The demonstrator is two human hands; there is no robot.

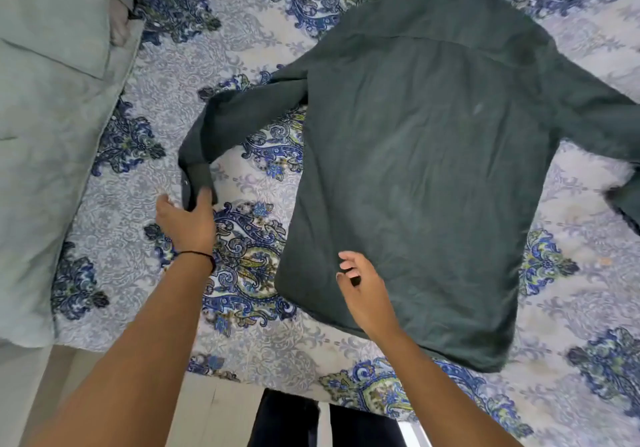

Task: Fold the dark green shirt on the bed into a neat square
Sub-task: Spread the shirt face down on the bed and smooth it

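**Q:** Where does the shirt [433, 169] lie?

**A:** Back up on the bed [242, 48], hem at the near edge, collar far. Its long axis runs away from you, leaning slightly right.

**Q:** And the hands?

**A:** Your left hand [187, 219] grips the cuff [199, 179] of the bent sleeve [242, 110], left of the body. Your right hand [363, 294] sits low on the back, fingers curled. Whether it pinches cloth can't be told.

**Q:** What next?

**A:** Probably carry the cuff right, across the back. Your left hand is nearer.

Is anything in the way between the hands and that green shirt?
Nothing visible. The left hand grips the sleeve cuff, the right hand is over the shirt near its lower edge, and nothing lies on it.
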